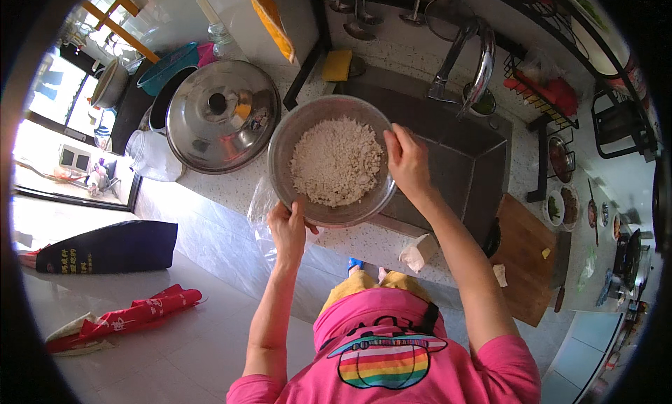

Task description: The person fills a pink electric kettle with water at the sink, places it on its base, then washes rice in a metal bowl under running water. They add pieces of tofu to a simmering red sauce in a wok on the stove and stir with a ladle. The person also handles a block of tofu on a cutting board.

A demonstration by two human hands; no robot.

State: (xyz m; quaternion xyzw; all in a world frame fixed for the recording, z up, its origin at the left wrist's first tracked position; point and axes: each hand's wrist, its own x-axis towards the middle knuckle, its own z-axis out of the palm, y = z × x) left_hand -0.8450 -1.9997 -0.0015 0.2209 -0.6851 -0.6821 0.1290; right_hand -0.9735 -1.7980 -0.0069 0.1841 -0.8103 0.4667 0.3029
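A round metal bowl (pixel 282 157) is held up over the counter and the left part of the sink. Inside it lies a pale, crumbly, flour-like mass (pixel 338 162), with coarser lumps toward the near side. My left hand (pixel 289 228) grips the near-left rim, thumb on top. On the right rim, my right hand (pixel 409 165) holds on, its fingers partly hidden behind the wall. Below and left of the bowl, a clear plastic bag (pixel 262 220) hangs over the counter edge.
A large metal lid (pixel 226 133) rests left of the bowl, beside a plastic jar (pixel 153 155). The dark sink (pixel 446 173) has a chrome faucet (pixel 483 68). Right of it lie a wooden cutting board (pixel 522 257) and a knife (pixel 562 267). A yellow sponge (pixel 336 66) sits behind.
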